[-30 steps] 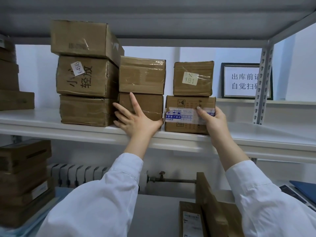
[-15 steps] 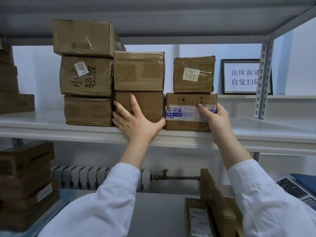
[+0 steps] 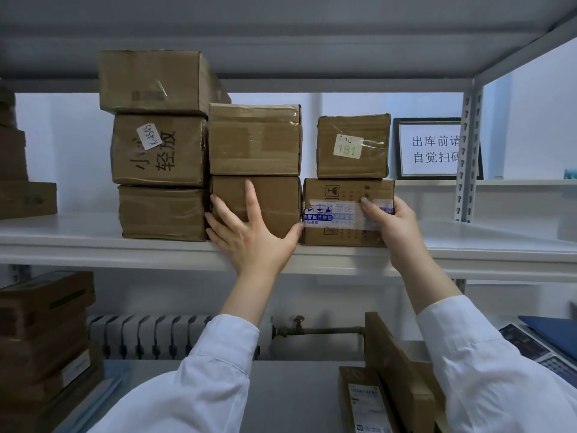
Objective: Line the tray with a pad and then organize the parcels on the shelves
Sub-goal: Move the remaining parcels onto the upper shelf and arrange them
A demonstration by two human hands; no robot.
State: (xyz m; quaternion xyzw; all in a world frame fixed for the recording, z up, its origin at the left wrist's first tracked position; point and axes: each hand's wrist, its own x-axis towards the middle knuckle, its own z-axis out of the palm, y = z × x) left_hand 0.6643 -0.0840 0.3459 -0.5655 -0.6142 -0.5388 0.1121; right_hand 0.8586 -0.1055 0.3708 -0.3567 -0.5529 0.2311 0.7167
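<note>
The middle parcel (image 3: 274,198) and the taped parcel (image 3: 343,228), each the base of a two-box stack, stand side by side at the front of the shelf (image 3: 468,248). The left hand (image 3: 249,235) lies spread flat on the middle parcel's face. The right hand (image 3: 392,225) curls round the taped parcel's right front corner. A taller stack (image 3: 159,151) adjoins on the left. No tray or pad is in view, so that step cannot be judged. Loose parcels (image 3: 365,401) lie below, so shelving appears unfinished.
</note>
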